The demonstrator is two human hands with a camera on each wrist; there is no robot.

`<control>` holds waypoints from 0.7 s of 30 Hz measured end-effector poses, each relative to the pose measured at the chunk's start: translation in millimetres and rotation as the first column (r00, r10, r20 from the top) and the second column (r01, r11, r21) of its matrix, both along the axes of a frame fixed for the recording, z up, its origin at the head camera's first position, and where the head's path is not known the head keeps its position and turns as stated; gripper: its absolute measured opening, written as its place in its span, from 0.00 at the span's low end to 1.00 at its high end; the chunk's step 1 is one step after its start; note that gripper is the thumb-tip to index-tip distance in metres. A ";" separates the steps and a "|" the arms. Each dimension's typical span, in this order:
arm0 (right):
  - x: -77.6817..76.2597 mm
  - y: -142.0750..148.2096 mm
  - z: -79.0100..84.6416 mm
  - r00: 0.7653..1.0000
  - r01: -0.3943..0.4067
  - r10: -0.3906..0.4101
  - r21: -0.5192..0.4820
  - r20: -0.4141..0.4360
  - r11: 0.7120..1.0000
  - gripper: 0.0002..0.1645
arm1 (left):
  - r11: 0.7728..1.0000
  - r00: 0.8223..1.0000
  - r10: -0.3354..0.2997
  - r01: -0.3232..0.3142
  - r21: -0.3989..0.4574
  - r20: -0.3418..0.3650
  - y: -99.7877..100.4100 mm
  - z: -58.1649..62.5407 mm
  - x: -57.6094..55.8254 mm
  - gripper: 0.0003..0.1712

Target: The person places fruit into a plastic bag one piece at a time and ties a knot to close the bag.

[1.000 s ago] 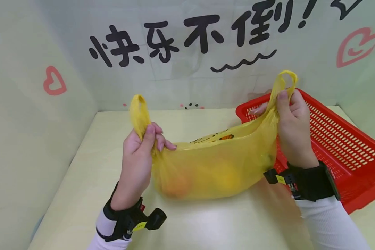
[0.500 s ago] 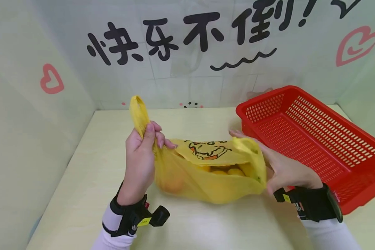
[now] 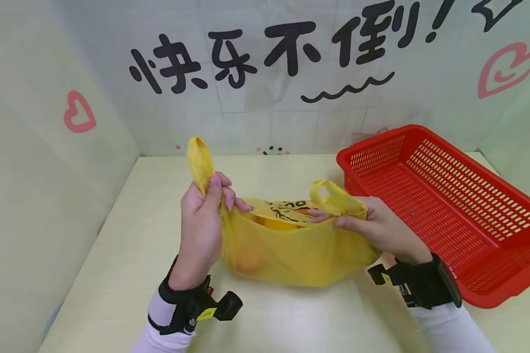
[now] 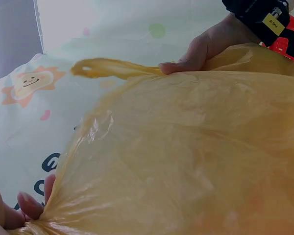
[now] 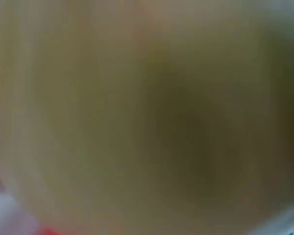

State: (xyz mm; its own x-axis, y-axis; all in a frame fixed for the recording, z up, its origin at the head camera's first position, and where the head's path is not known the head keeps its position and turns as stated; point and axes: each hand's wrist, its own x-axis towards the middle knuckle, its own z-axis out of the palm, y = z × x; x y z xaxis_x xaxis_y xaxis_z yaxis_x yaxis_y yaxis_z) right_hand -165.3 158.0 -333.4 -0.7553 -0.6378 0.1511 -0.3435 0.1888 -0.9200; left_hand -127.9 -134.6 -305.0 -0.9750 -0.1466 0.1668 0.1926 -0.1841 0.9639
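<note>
A yellow plastic bag with a printed drawing hangs between both hands, low over the table. Through its thin side and part-open mouth show orange and yellow round things, perhaps fruit. My left hand grips the bag's left handle, whose loop sticks up above the thumb. On the right side my right hand pinches the bag below its other handle loop, which tips leftward. The left wrist view has the bag's side filling most of it. Blur covers nearly all of the right wrist view.
A red perforated plastic basket stands on the right of the pale table, just behind my right hand. A white wall with black lettering and hearts closes off the back and sides.
The right hand held its handle up high, then let it drop and moved down beside the bag. Now it pinches the bag again, lower and further left. The left hand stays nearly still.
</note>
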 end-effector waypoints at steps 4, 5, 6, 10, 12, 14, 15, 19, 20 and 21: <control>2.3 2.1 -1.4 0.996 0.036 -0.012 -0.294 0.084 0.955 0.10 | 1.000 1.000 -0.017 0.017 0.006 -0.008 2.2 -0.1 0.2 0.11; 2.1 1.4 -0.5 0.996 0.032 0.003 -0.381 0.090 0.924 0.13 | 1.000 1.000 -0.027 0.027 0.005 -0.012 3.1 -0.1 0.4 0.12; 1.8 0.4 0.8 0.996 0.029 0.016 -0.463 0.093 0.886 0.14 | 0.999 0.999 -0.037 0.037 0.003 -0.014 4.0 0.0 0.8 0.12; 2.8 -4.9 7.0 0.986 0.164 -0.136 -0.584 0.092 0.795 0.15 | 0.996 0.996 -0.087 0.087 -0.021 -0.021 7.8 0.1 2.3 0.12; 3.5 -7.0 9.1 0.971 0.238 -0.208 -0.590 0.120 0.772 0.15 | 0.990 0.991 -0.136 0.136 -0.032 -0.015 9.2 -0.2 2.3 0.12; 3.1 -9.1 10.5 0.955 0.295 -0.250 -0.585 0.159 0.756 0.16 | 0.978 0.980 -0.197 0.197 -0.064 -0.003 9.1 -0.8 1.7 0.11; 2.6 -9.9 11.1 0.951 0.308 -0.248 -0.588 0.183 0.748 0.16 | 0.969 0.974 -0.228 0.228 -0.091 0.010 7.7 -1.3 1.6 0.11; -1.1 -11.4 10.0 0.959 0.257 -0.099 -0.663 0.266 0.703 0.19 | 0.898 0.937 -0.342 0.348 -0.269 0.070 -6.8 -7.7 3.9 0.23; -1.8 -11.3 9.5 0.959 0.243 -0.067 -0.673 0.276 0.698 0.19 | 0.872 0.928 -0.365 0.371 -0.319 0.082 -11.7 -11.1 5.0 0.26; -2.4 -10.8 8.7 0.960 0.216 -0.021 -0.693 0.279 0.688 0.19 | 0.841 0.917 -0.390 0.393 -0.371 0.087 -16.1 -15.3 6.4 0.29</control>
